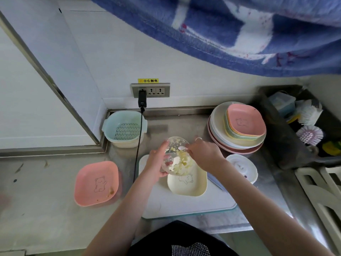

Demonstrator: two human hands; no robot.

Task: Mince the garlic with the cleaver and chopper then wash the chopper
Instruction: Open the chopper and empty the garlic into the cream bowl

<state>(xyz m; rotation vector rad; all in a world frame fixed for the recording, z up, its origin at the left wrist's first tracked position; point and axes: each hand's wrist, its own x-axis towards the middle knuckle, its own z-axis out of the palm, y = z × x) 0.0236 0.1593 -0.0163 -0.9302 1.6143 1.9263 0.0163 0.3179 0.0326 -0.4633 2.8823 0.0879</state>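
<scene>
1. We see the left hand (156, 163) gripping the clear chopper bowl (176, 156), tilted over the cream dish (187, 183) at frame centre.
2. Right hand (205, 154) – fingers curled w/ tips in the bowl; can't tell what they hold.
3. Minced garlic (181, 159) inside the bowl.
4. Pink dish (96, 182) lower left – apart.

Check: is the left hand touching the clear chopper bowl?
Touching. Head view: the left hand holds the tilted chopper bowl, its fingers wrapped around the bowl's side above the cream dish.
</scene>
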